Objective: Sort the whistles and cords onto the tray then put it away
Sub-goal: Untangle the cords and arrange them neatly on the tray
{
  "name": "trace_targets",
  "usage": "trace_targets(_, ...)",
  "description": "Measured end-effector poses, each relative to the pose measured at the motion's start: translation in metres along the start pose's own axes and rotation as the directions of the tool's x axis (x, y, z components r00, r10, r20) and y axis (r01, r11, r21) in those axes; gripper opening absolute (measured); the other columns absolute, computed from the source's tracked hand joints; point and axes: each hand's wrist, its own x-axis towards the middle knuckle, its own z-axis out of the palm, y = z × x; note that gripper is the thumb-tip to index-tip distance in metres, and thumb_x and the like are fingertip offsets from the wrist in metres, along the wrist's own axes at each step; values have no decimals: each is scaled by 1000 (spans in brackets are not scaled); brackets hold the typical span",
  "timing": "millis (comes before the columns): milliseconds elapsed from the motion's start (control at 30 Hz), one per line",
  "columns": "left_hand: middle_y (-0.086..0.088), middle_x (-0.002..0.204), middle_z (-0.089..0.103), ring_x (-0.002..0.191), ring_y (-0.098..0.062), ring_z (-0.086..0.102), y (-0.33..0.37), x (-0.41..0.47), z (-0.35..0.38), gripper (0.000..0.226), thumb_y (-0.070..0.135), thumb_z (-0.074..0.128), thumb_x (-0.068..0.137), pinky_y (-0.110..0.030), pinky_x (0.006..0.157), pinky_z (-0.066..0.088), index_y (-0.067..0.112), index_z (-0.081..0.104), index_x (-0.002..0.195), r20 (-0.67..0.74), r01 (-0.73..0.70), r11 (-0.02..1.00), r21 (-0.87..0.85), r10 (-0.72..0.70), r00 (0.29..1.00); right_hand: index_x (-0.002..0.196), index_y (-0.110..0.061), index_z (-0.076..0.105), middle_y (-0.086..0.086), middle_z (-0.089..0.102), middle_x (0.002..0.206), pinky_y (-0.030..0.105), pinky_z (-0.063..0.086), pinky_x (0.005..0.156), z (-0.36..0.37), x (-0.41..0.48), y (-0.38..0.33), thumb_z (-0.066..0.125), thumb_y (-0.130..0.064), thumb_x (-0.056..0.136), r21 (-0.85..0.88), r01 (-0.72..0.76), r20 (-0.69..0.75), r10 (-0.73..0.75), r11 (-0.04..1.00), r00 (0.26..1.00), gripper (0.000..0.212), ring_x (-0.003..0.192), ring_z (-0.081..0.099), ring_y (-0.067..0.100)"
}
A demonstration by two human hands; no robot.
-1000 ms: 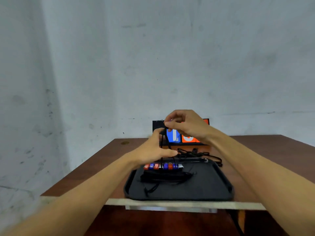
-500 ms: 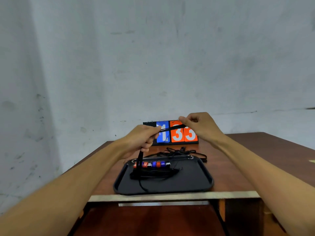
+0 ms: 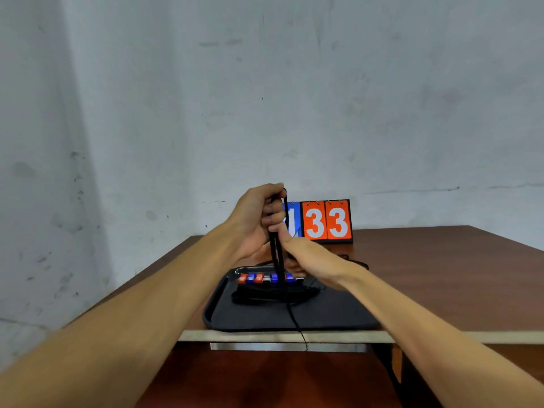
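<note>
1. Left hand, frame centre, gripped the top of a black cord; right hand below pinched it, likely doubling it for neat stacking.
2. Whistles lined the tray at lower centre, with bundled cords in front.

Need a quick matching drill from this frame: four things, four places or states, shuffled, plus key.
Things:
1. whistles
2. black cord
3. scoreboard
4. tray

Places or states:
A. standing at the table's far edge by the wall
B. lying at the table's near edge
C. held up in both hands
D. lined up in a row on the tray

Pairs: 1-D, 2-C, 3-A, 4-B
</note>
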Motion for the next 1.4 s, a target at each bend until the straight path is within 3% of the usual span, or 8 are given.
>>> trace_targets(133,6,42,26,36,-8,21,-8,2,-26,26,19,47,95,-21,38,20,11,50,71,-72,21,999,24,-20,997,63,-19,59,1,48,66,24,36,66,7,12,13,28,-64,88,-22,7,106,-5,1000,994,60,61,40,14)
trace_targets(300,3,51,25,43,-11,22,-16,2,-68,22,23,54,94,-26,52,32,8,62,80,-147,31,941,337,20,989,62,-15,38,-2,50,65,26,44,71,-4,19,39,29,-59,90,-23,-58,85,60,998,995,52,60,48,10)
trace_targets(400,4,54,27,50,-11,25,-22,3,-85,24,26,57,94,-28,61,35,8,68,82,-108,24,856,516,37,993,66,-15,41,0,52,61,32,49,73,-14,21,55,31,-48,99,88,-124,93,116,988,989,47,60,55,17)
trace_targets(567,16,64,61,56,1,49,-35,2,-100,19,27,60,92,-18,63,38,14,74,89,-11,-31,556,831,72,997,76,-12,46,-4,33,54,23,36,50,-25,18,71,35,-43,100,106,-163,76,156,981,985,41,47,32,12)
trace_targets(700,4,92,70,85,-9,63,-51,2,-109,10,18,65,88,-21,75,48,20,72,95,45,-54,512,857,29,999,90,-7,49,-5,32,59,22,30,51,-30,16,83,36,-37,102,117,-194,34,191,974,981,35,51,29,9)
trace_targets(1067,5,83,70,78,-10,62,-103,4,-136,11,13,66,87,-22,76,46,23,70,87,27,-80,436,896,128,991,63,-19,38,-8,35,51,19,25,44,-18,15,116,32,-26,98,246,-394,-21,411,885,911,36,43,29,6)
trace_targets(1267,9,84,66,80,-7,61,-118,3,-152,15,13,65,88,-20,78,46,27,67,82,44,-45,402,914,12,999,72,-19,58,-4,56,69,21,42,65,-9,12,129,40,-24,98,-279,-306,-108,287,910,952,32,63,50,9)
trace_targets(1400,0,78,70,72,-11,62,-123,2,-165,9,9,71,83,-19,70,47,18,74,80,-36,63,471,880,-66,997,82,-26,73,-10,69,78,14,46,73,-11,15,137,56,-29,93,-411,-214,-99,190,886,977,20,75,62,2)
